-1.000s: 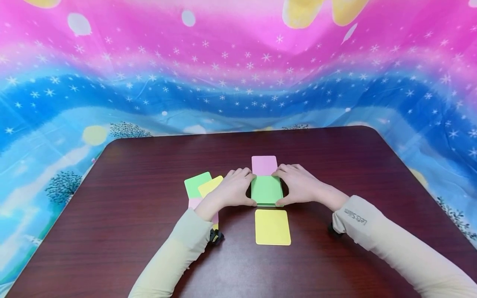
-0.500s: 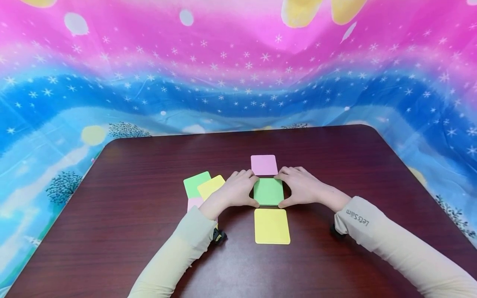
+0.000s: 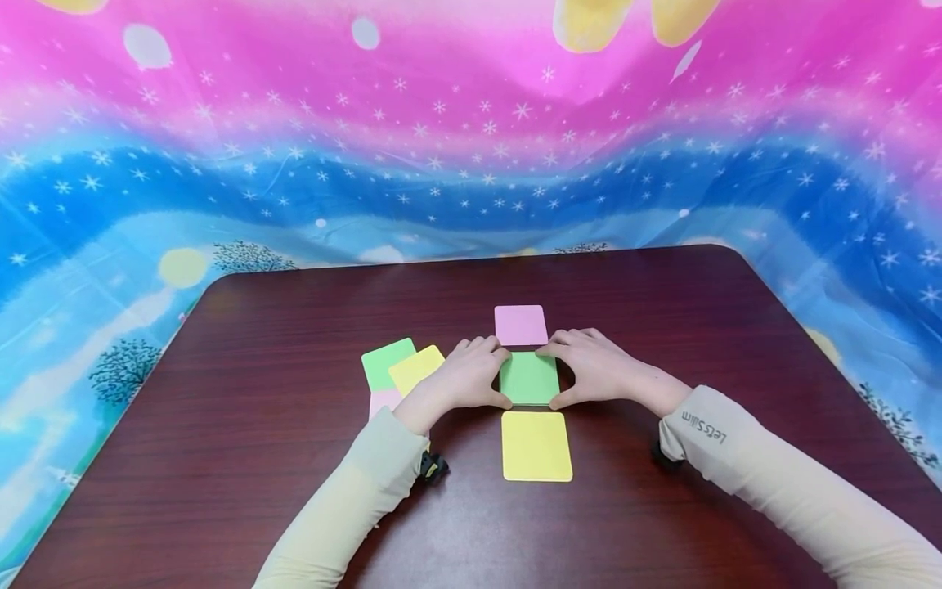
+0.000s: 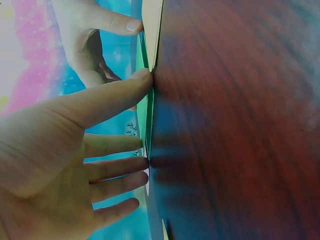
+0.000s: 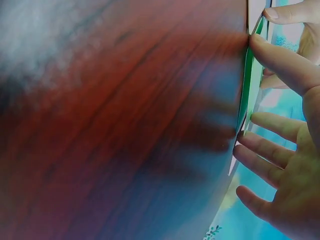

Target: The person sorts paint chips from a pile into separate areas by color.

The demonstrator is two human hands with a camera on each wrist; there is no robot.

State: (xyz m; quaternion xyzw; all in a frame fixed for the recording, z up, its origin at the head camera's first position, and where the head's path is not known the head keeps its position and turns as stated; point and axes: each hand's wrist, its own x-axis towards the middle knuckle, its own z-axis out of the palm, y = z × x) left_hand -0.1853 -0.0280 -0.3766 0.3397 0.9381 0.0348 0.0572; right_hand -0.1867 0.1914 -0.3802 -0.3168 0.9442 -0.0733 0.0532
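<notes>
In the head view a green square card point(image 3: 530, 379) lies mid-table between my two hands. My left hand point(image 3: 468, 375) holds its left side, thumb at the near corner and index finger at the far one. My right hand point(image 3: 603, 370) grips the right side the same way. Seen from the left wrist, a darker green layer point(image 4: 149, 120) shows along the card's lower edge, close over the table. A pink card point(image 3: 521, 325) lies just beyond, and a yellow card point(image 3: 537, 447) on the near side. The other fingers of both hands are spread, fairly straight.
Left of my left hand lies a loose overlapping group: a green card point(image 3: 384, 366), a yellow card point(image 3: 414, 370) and a pink card point(image 3: 382, 401), partly hidden by the arm. A patterned cloth point(image 3: 471, 123) hangs behind the dark wooden table point(image 3: 280, 352).
The green card came slightly nearer and lower, off the pink card's edge, with its lower green layer lining up beneath it. Over the last half second both hands have barely moved.
</notes>
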